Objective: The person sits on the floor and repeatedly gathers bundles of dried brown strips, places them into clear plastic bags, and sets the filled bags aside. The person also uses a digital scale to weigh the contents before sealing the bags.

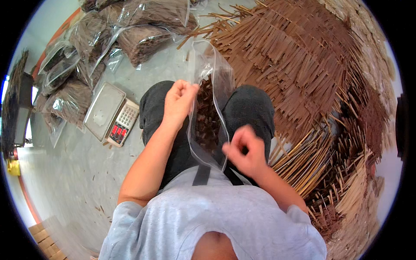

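A clear plastic zip bag (223, 73) stands mouth-up between my knees, its opening spread wide. Dark brown dried plant pieces (208, 120) lie inside it. On the bag's left rim, my left hand (179, 100) pinches the plastic between thumb and fingers. My right hand (248, 151) is blurred, its fingers curled into a ring beside the bag's near right rim. Thumb and fingertip come close to that rim, but the blur hides whether they grip it. Both my knees (248, 107) flank the bag.
Flat brown strips (276, 55) are heaped at the right, above a bundle of thin yellowish sticks (308, 159). A digital scale (105, 109) with lit red digits sits on the grey floor (78, 175) at left. Several filled plastic bags (144, 40) are piled beyond it.
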`<state>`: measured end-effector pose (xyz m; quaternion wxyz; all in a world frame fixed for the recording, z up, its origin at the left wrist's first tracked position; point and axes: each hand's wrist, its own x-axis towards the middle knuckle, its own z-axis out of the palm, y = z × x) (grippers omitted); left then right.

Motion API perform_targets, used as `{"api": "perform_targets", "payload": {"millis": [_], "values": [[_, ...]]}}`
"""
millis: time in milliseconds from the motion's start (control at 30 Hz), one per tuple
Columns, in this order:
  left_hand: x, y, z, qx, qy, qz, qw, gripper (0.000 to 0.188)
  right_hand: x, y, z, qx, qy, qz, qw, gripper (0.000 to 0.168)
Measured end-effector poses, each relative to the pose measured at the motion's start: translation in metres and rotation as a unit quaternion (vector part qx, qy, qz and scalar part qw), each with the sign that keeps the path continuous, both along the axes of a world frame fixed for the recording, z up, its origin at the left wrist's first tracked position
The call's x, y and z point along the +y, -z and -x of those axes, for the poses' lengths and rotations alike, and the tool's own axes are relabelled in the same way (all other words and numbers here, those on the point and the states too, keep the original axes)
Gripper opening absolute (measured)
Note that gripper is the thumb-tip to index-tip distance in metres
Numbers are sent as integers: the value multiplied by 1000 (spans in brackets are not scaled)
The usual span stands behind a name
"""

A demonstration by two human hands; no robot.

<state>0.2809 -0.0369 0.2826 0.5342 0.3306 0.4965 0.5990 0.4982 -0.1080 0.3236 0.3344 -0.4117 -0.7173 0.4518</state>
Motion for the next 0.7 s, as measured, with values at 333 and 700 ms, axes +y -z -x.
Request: {"api": "perform_targets", "payload": {"millis": [333, 700], "values": [[-8, -6, -5, -84, -27, 3, 996, 21, -47, -2, -7, -196, -37, -266, 943, 23], [-4, -4, -11, -97, -12, 35, 995, 21, -51, -4, -14, -191, -29, -264, 945, 18]]}}
